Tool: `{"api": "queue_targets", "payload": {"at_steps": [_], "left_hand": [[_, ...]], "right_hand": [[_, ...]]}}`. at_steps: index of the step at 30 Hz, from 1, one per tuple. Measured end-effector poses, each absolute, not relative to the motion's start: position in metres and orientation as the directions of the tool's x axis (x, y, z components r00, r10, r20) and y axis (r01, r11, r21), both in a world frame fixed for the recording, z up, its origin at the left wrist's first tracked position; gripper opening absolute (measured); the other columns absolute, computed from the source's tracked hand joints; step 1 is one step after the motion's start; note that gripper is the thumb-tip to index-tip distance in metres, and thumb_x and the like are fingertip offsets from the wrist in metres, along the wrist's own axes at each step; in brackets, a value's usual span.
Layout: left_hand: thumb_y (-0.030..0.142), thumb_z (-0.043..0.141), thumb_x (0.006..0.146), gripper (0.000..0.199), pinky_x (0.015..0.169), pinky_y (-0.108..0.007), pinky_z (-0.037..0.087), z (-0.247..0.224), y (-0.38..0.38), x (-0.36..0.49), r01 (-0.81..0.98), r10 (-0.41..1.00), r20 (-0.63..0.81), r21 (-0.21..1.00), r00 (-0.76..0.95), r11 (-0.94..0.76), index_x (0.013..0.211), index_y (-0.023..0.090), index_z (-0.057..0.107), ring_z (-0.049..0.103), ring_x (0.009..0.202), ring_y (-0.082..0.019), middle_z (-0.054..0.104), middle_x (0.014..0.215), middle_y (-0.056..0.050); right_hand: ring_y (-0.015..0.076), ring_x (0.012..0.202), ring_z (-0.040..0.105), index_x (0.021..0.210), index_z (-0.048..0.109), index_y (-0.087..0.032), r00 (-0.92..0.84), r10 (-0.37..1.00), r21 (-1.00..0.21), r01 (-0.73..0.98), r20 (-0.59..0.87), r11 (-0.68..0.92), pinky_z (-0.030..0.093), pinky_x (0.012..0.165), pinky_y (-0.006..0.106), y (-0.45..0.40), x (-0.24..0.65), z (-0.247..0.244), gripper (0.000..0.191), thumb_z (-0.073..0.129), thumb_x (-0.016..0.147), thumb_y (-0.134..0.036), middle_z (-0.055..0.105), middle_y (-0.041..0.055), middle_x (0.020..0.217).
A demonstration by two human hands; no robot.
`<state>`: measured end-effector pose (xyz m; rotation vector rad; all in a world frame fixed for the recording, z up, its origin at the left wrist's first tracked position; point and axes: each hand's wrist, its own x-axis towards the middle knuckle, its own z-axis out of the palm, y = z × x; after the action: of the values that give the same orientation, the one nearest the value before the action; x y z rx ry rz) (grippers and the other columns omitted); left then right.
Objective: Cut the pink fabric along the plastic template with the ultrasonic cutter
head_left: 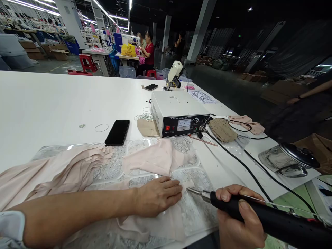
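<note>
My left hand (159, 196) lies flat, palm down, on pale pink fabric (166, 221) spread over a clear, patterned mat (202, 204). Its fingers point right and rest close together. In my right hand (240, 218) is a black handheld tool (269, 221) with a metal tip; the fingers wrap round its body. That tip meets or hovers just over the fabric edge, right of my left fingertips; contact cannot be made out. Another pink piece (153, 157) lies above my left hand, and a layered pink stack (59, 166) is at the left.
Behind the mat stand a white control box (181, 107) with a meter and a black phone (117, 132). Black cables (238, 160) run along the right. A glass jug (287, 160) sits at the right edge. People are in the background; a person's arm (311, 91) shows at right.
</note>
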<state>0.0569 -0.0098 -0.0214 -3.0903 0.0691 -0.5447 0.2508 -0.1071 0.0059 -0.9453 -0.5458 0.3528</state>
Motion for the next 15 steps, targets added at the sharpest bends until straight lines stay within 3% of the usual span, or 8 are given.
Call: {"api": "queue_targets", "payload": {"at_steps": [15], "left_hand": [[0.011, 0.039, 0.099, 0.028, 0.096, -0.035, 0.041, -0.0234, -0.0063, 0.0575, -0.059, -0.060, 0.388, -0.014, 0.920, -0.998, 0.112, 0.006, 0.063, 0.056, 0.115, -0.024, 0.064, 0.120, -0.015]], "right_hand": [[0.0130, 0.051, 0.051, 0.073, 0.052, -0.019, 0.790, 0.503, -0.837, 0.024, 0.351, 0.547, 0.046, 0.044, 0.030, -0.1066, 0.2530, 0.0104, 0.013, 0.061, 0.065, -0.023, 0.050, -0.0023, 0.065]]}}
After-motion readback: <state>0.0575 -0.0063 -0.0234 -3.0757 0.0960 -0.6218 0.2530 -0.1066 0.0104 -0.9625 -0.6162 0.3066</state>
